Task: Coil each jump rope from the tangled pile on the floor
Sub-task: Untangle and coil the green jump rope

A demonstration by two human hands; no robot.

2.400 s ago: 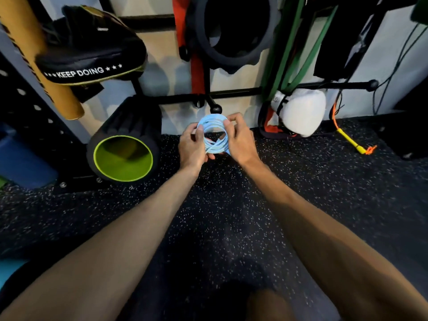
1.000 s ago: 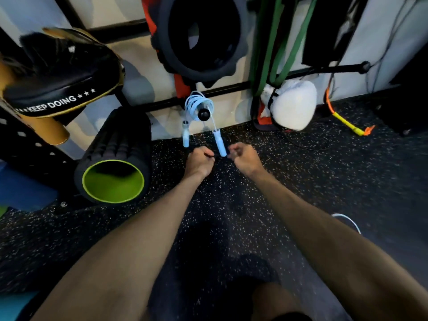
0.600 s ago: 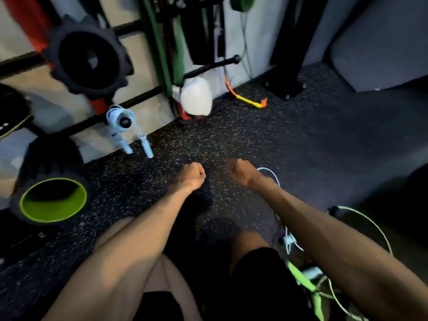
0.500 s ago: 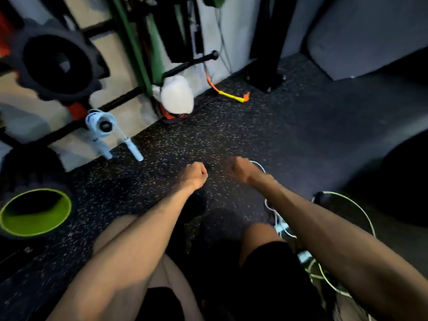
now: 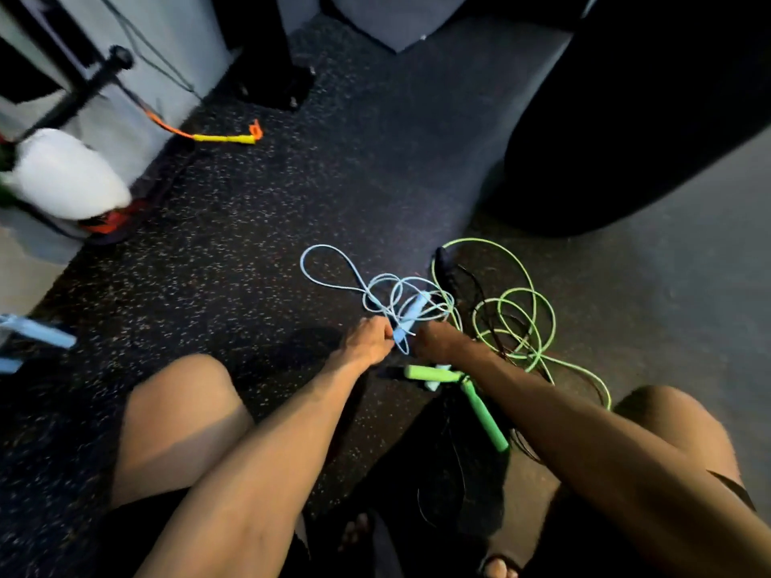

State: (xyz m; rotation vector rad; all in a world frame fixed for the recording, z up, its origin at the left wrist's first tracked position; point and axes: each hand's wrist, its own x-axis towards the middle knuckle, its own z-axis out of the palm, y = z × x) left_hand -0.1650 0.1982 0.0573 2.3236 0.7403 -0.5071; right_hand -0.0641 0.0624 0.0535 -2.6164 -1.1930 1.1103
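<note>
A tangled pile lies on the speckled floor in front of my knees. A light blue jump rope loops out to the left, and its blue handle lies across the knot. A green jump rope curls to the right, with its two green handles by my right forearm. A thin black rope runs through both. My left hand is curled at the lower end of the blue handle. My right hand is curled just right of it, over the cords; its grip is hidden.
Handles of another blue rope show at the left edge. A white boxing glove and an orange-yellow cord lie by the wall. A black rack foot stands behind, and a large dark bag at right.
The coiled blue rope was hung on the rack peg and released. My view swung right and down, and both hands moved onto the tangled pile at the blue handle.
</note>
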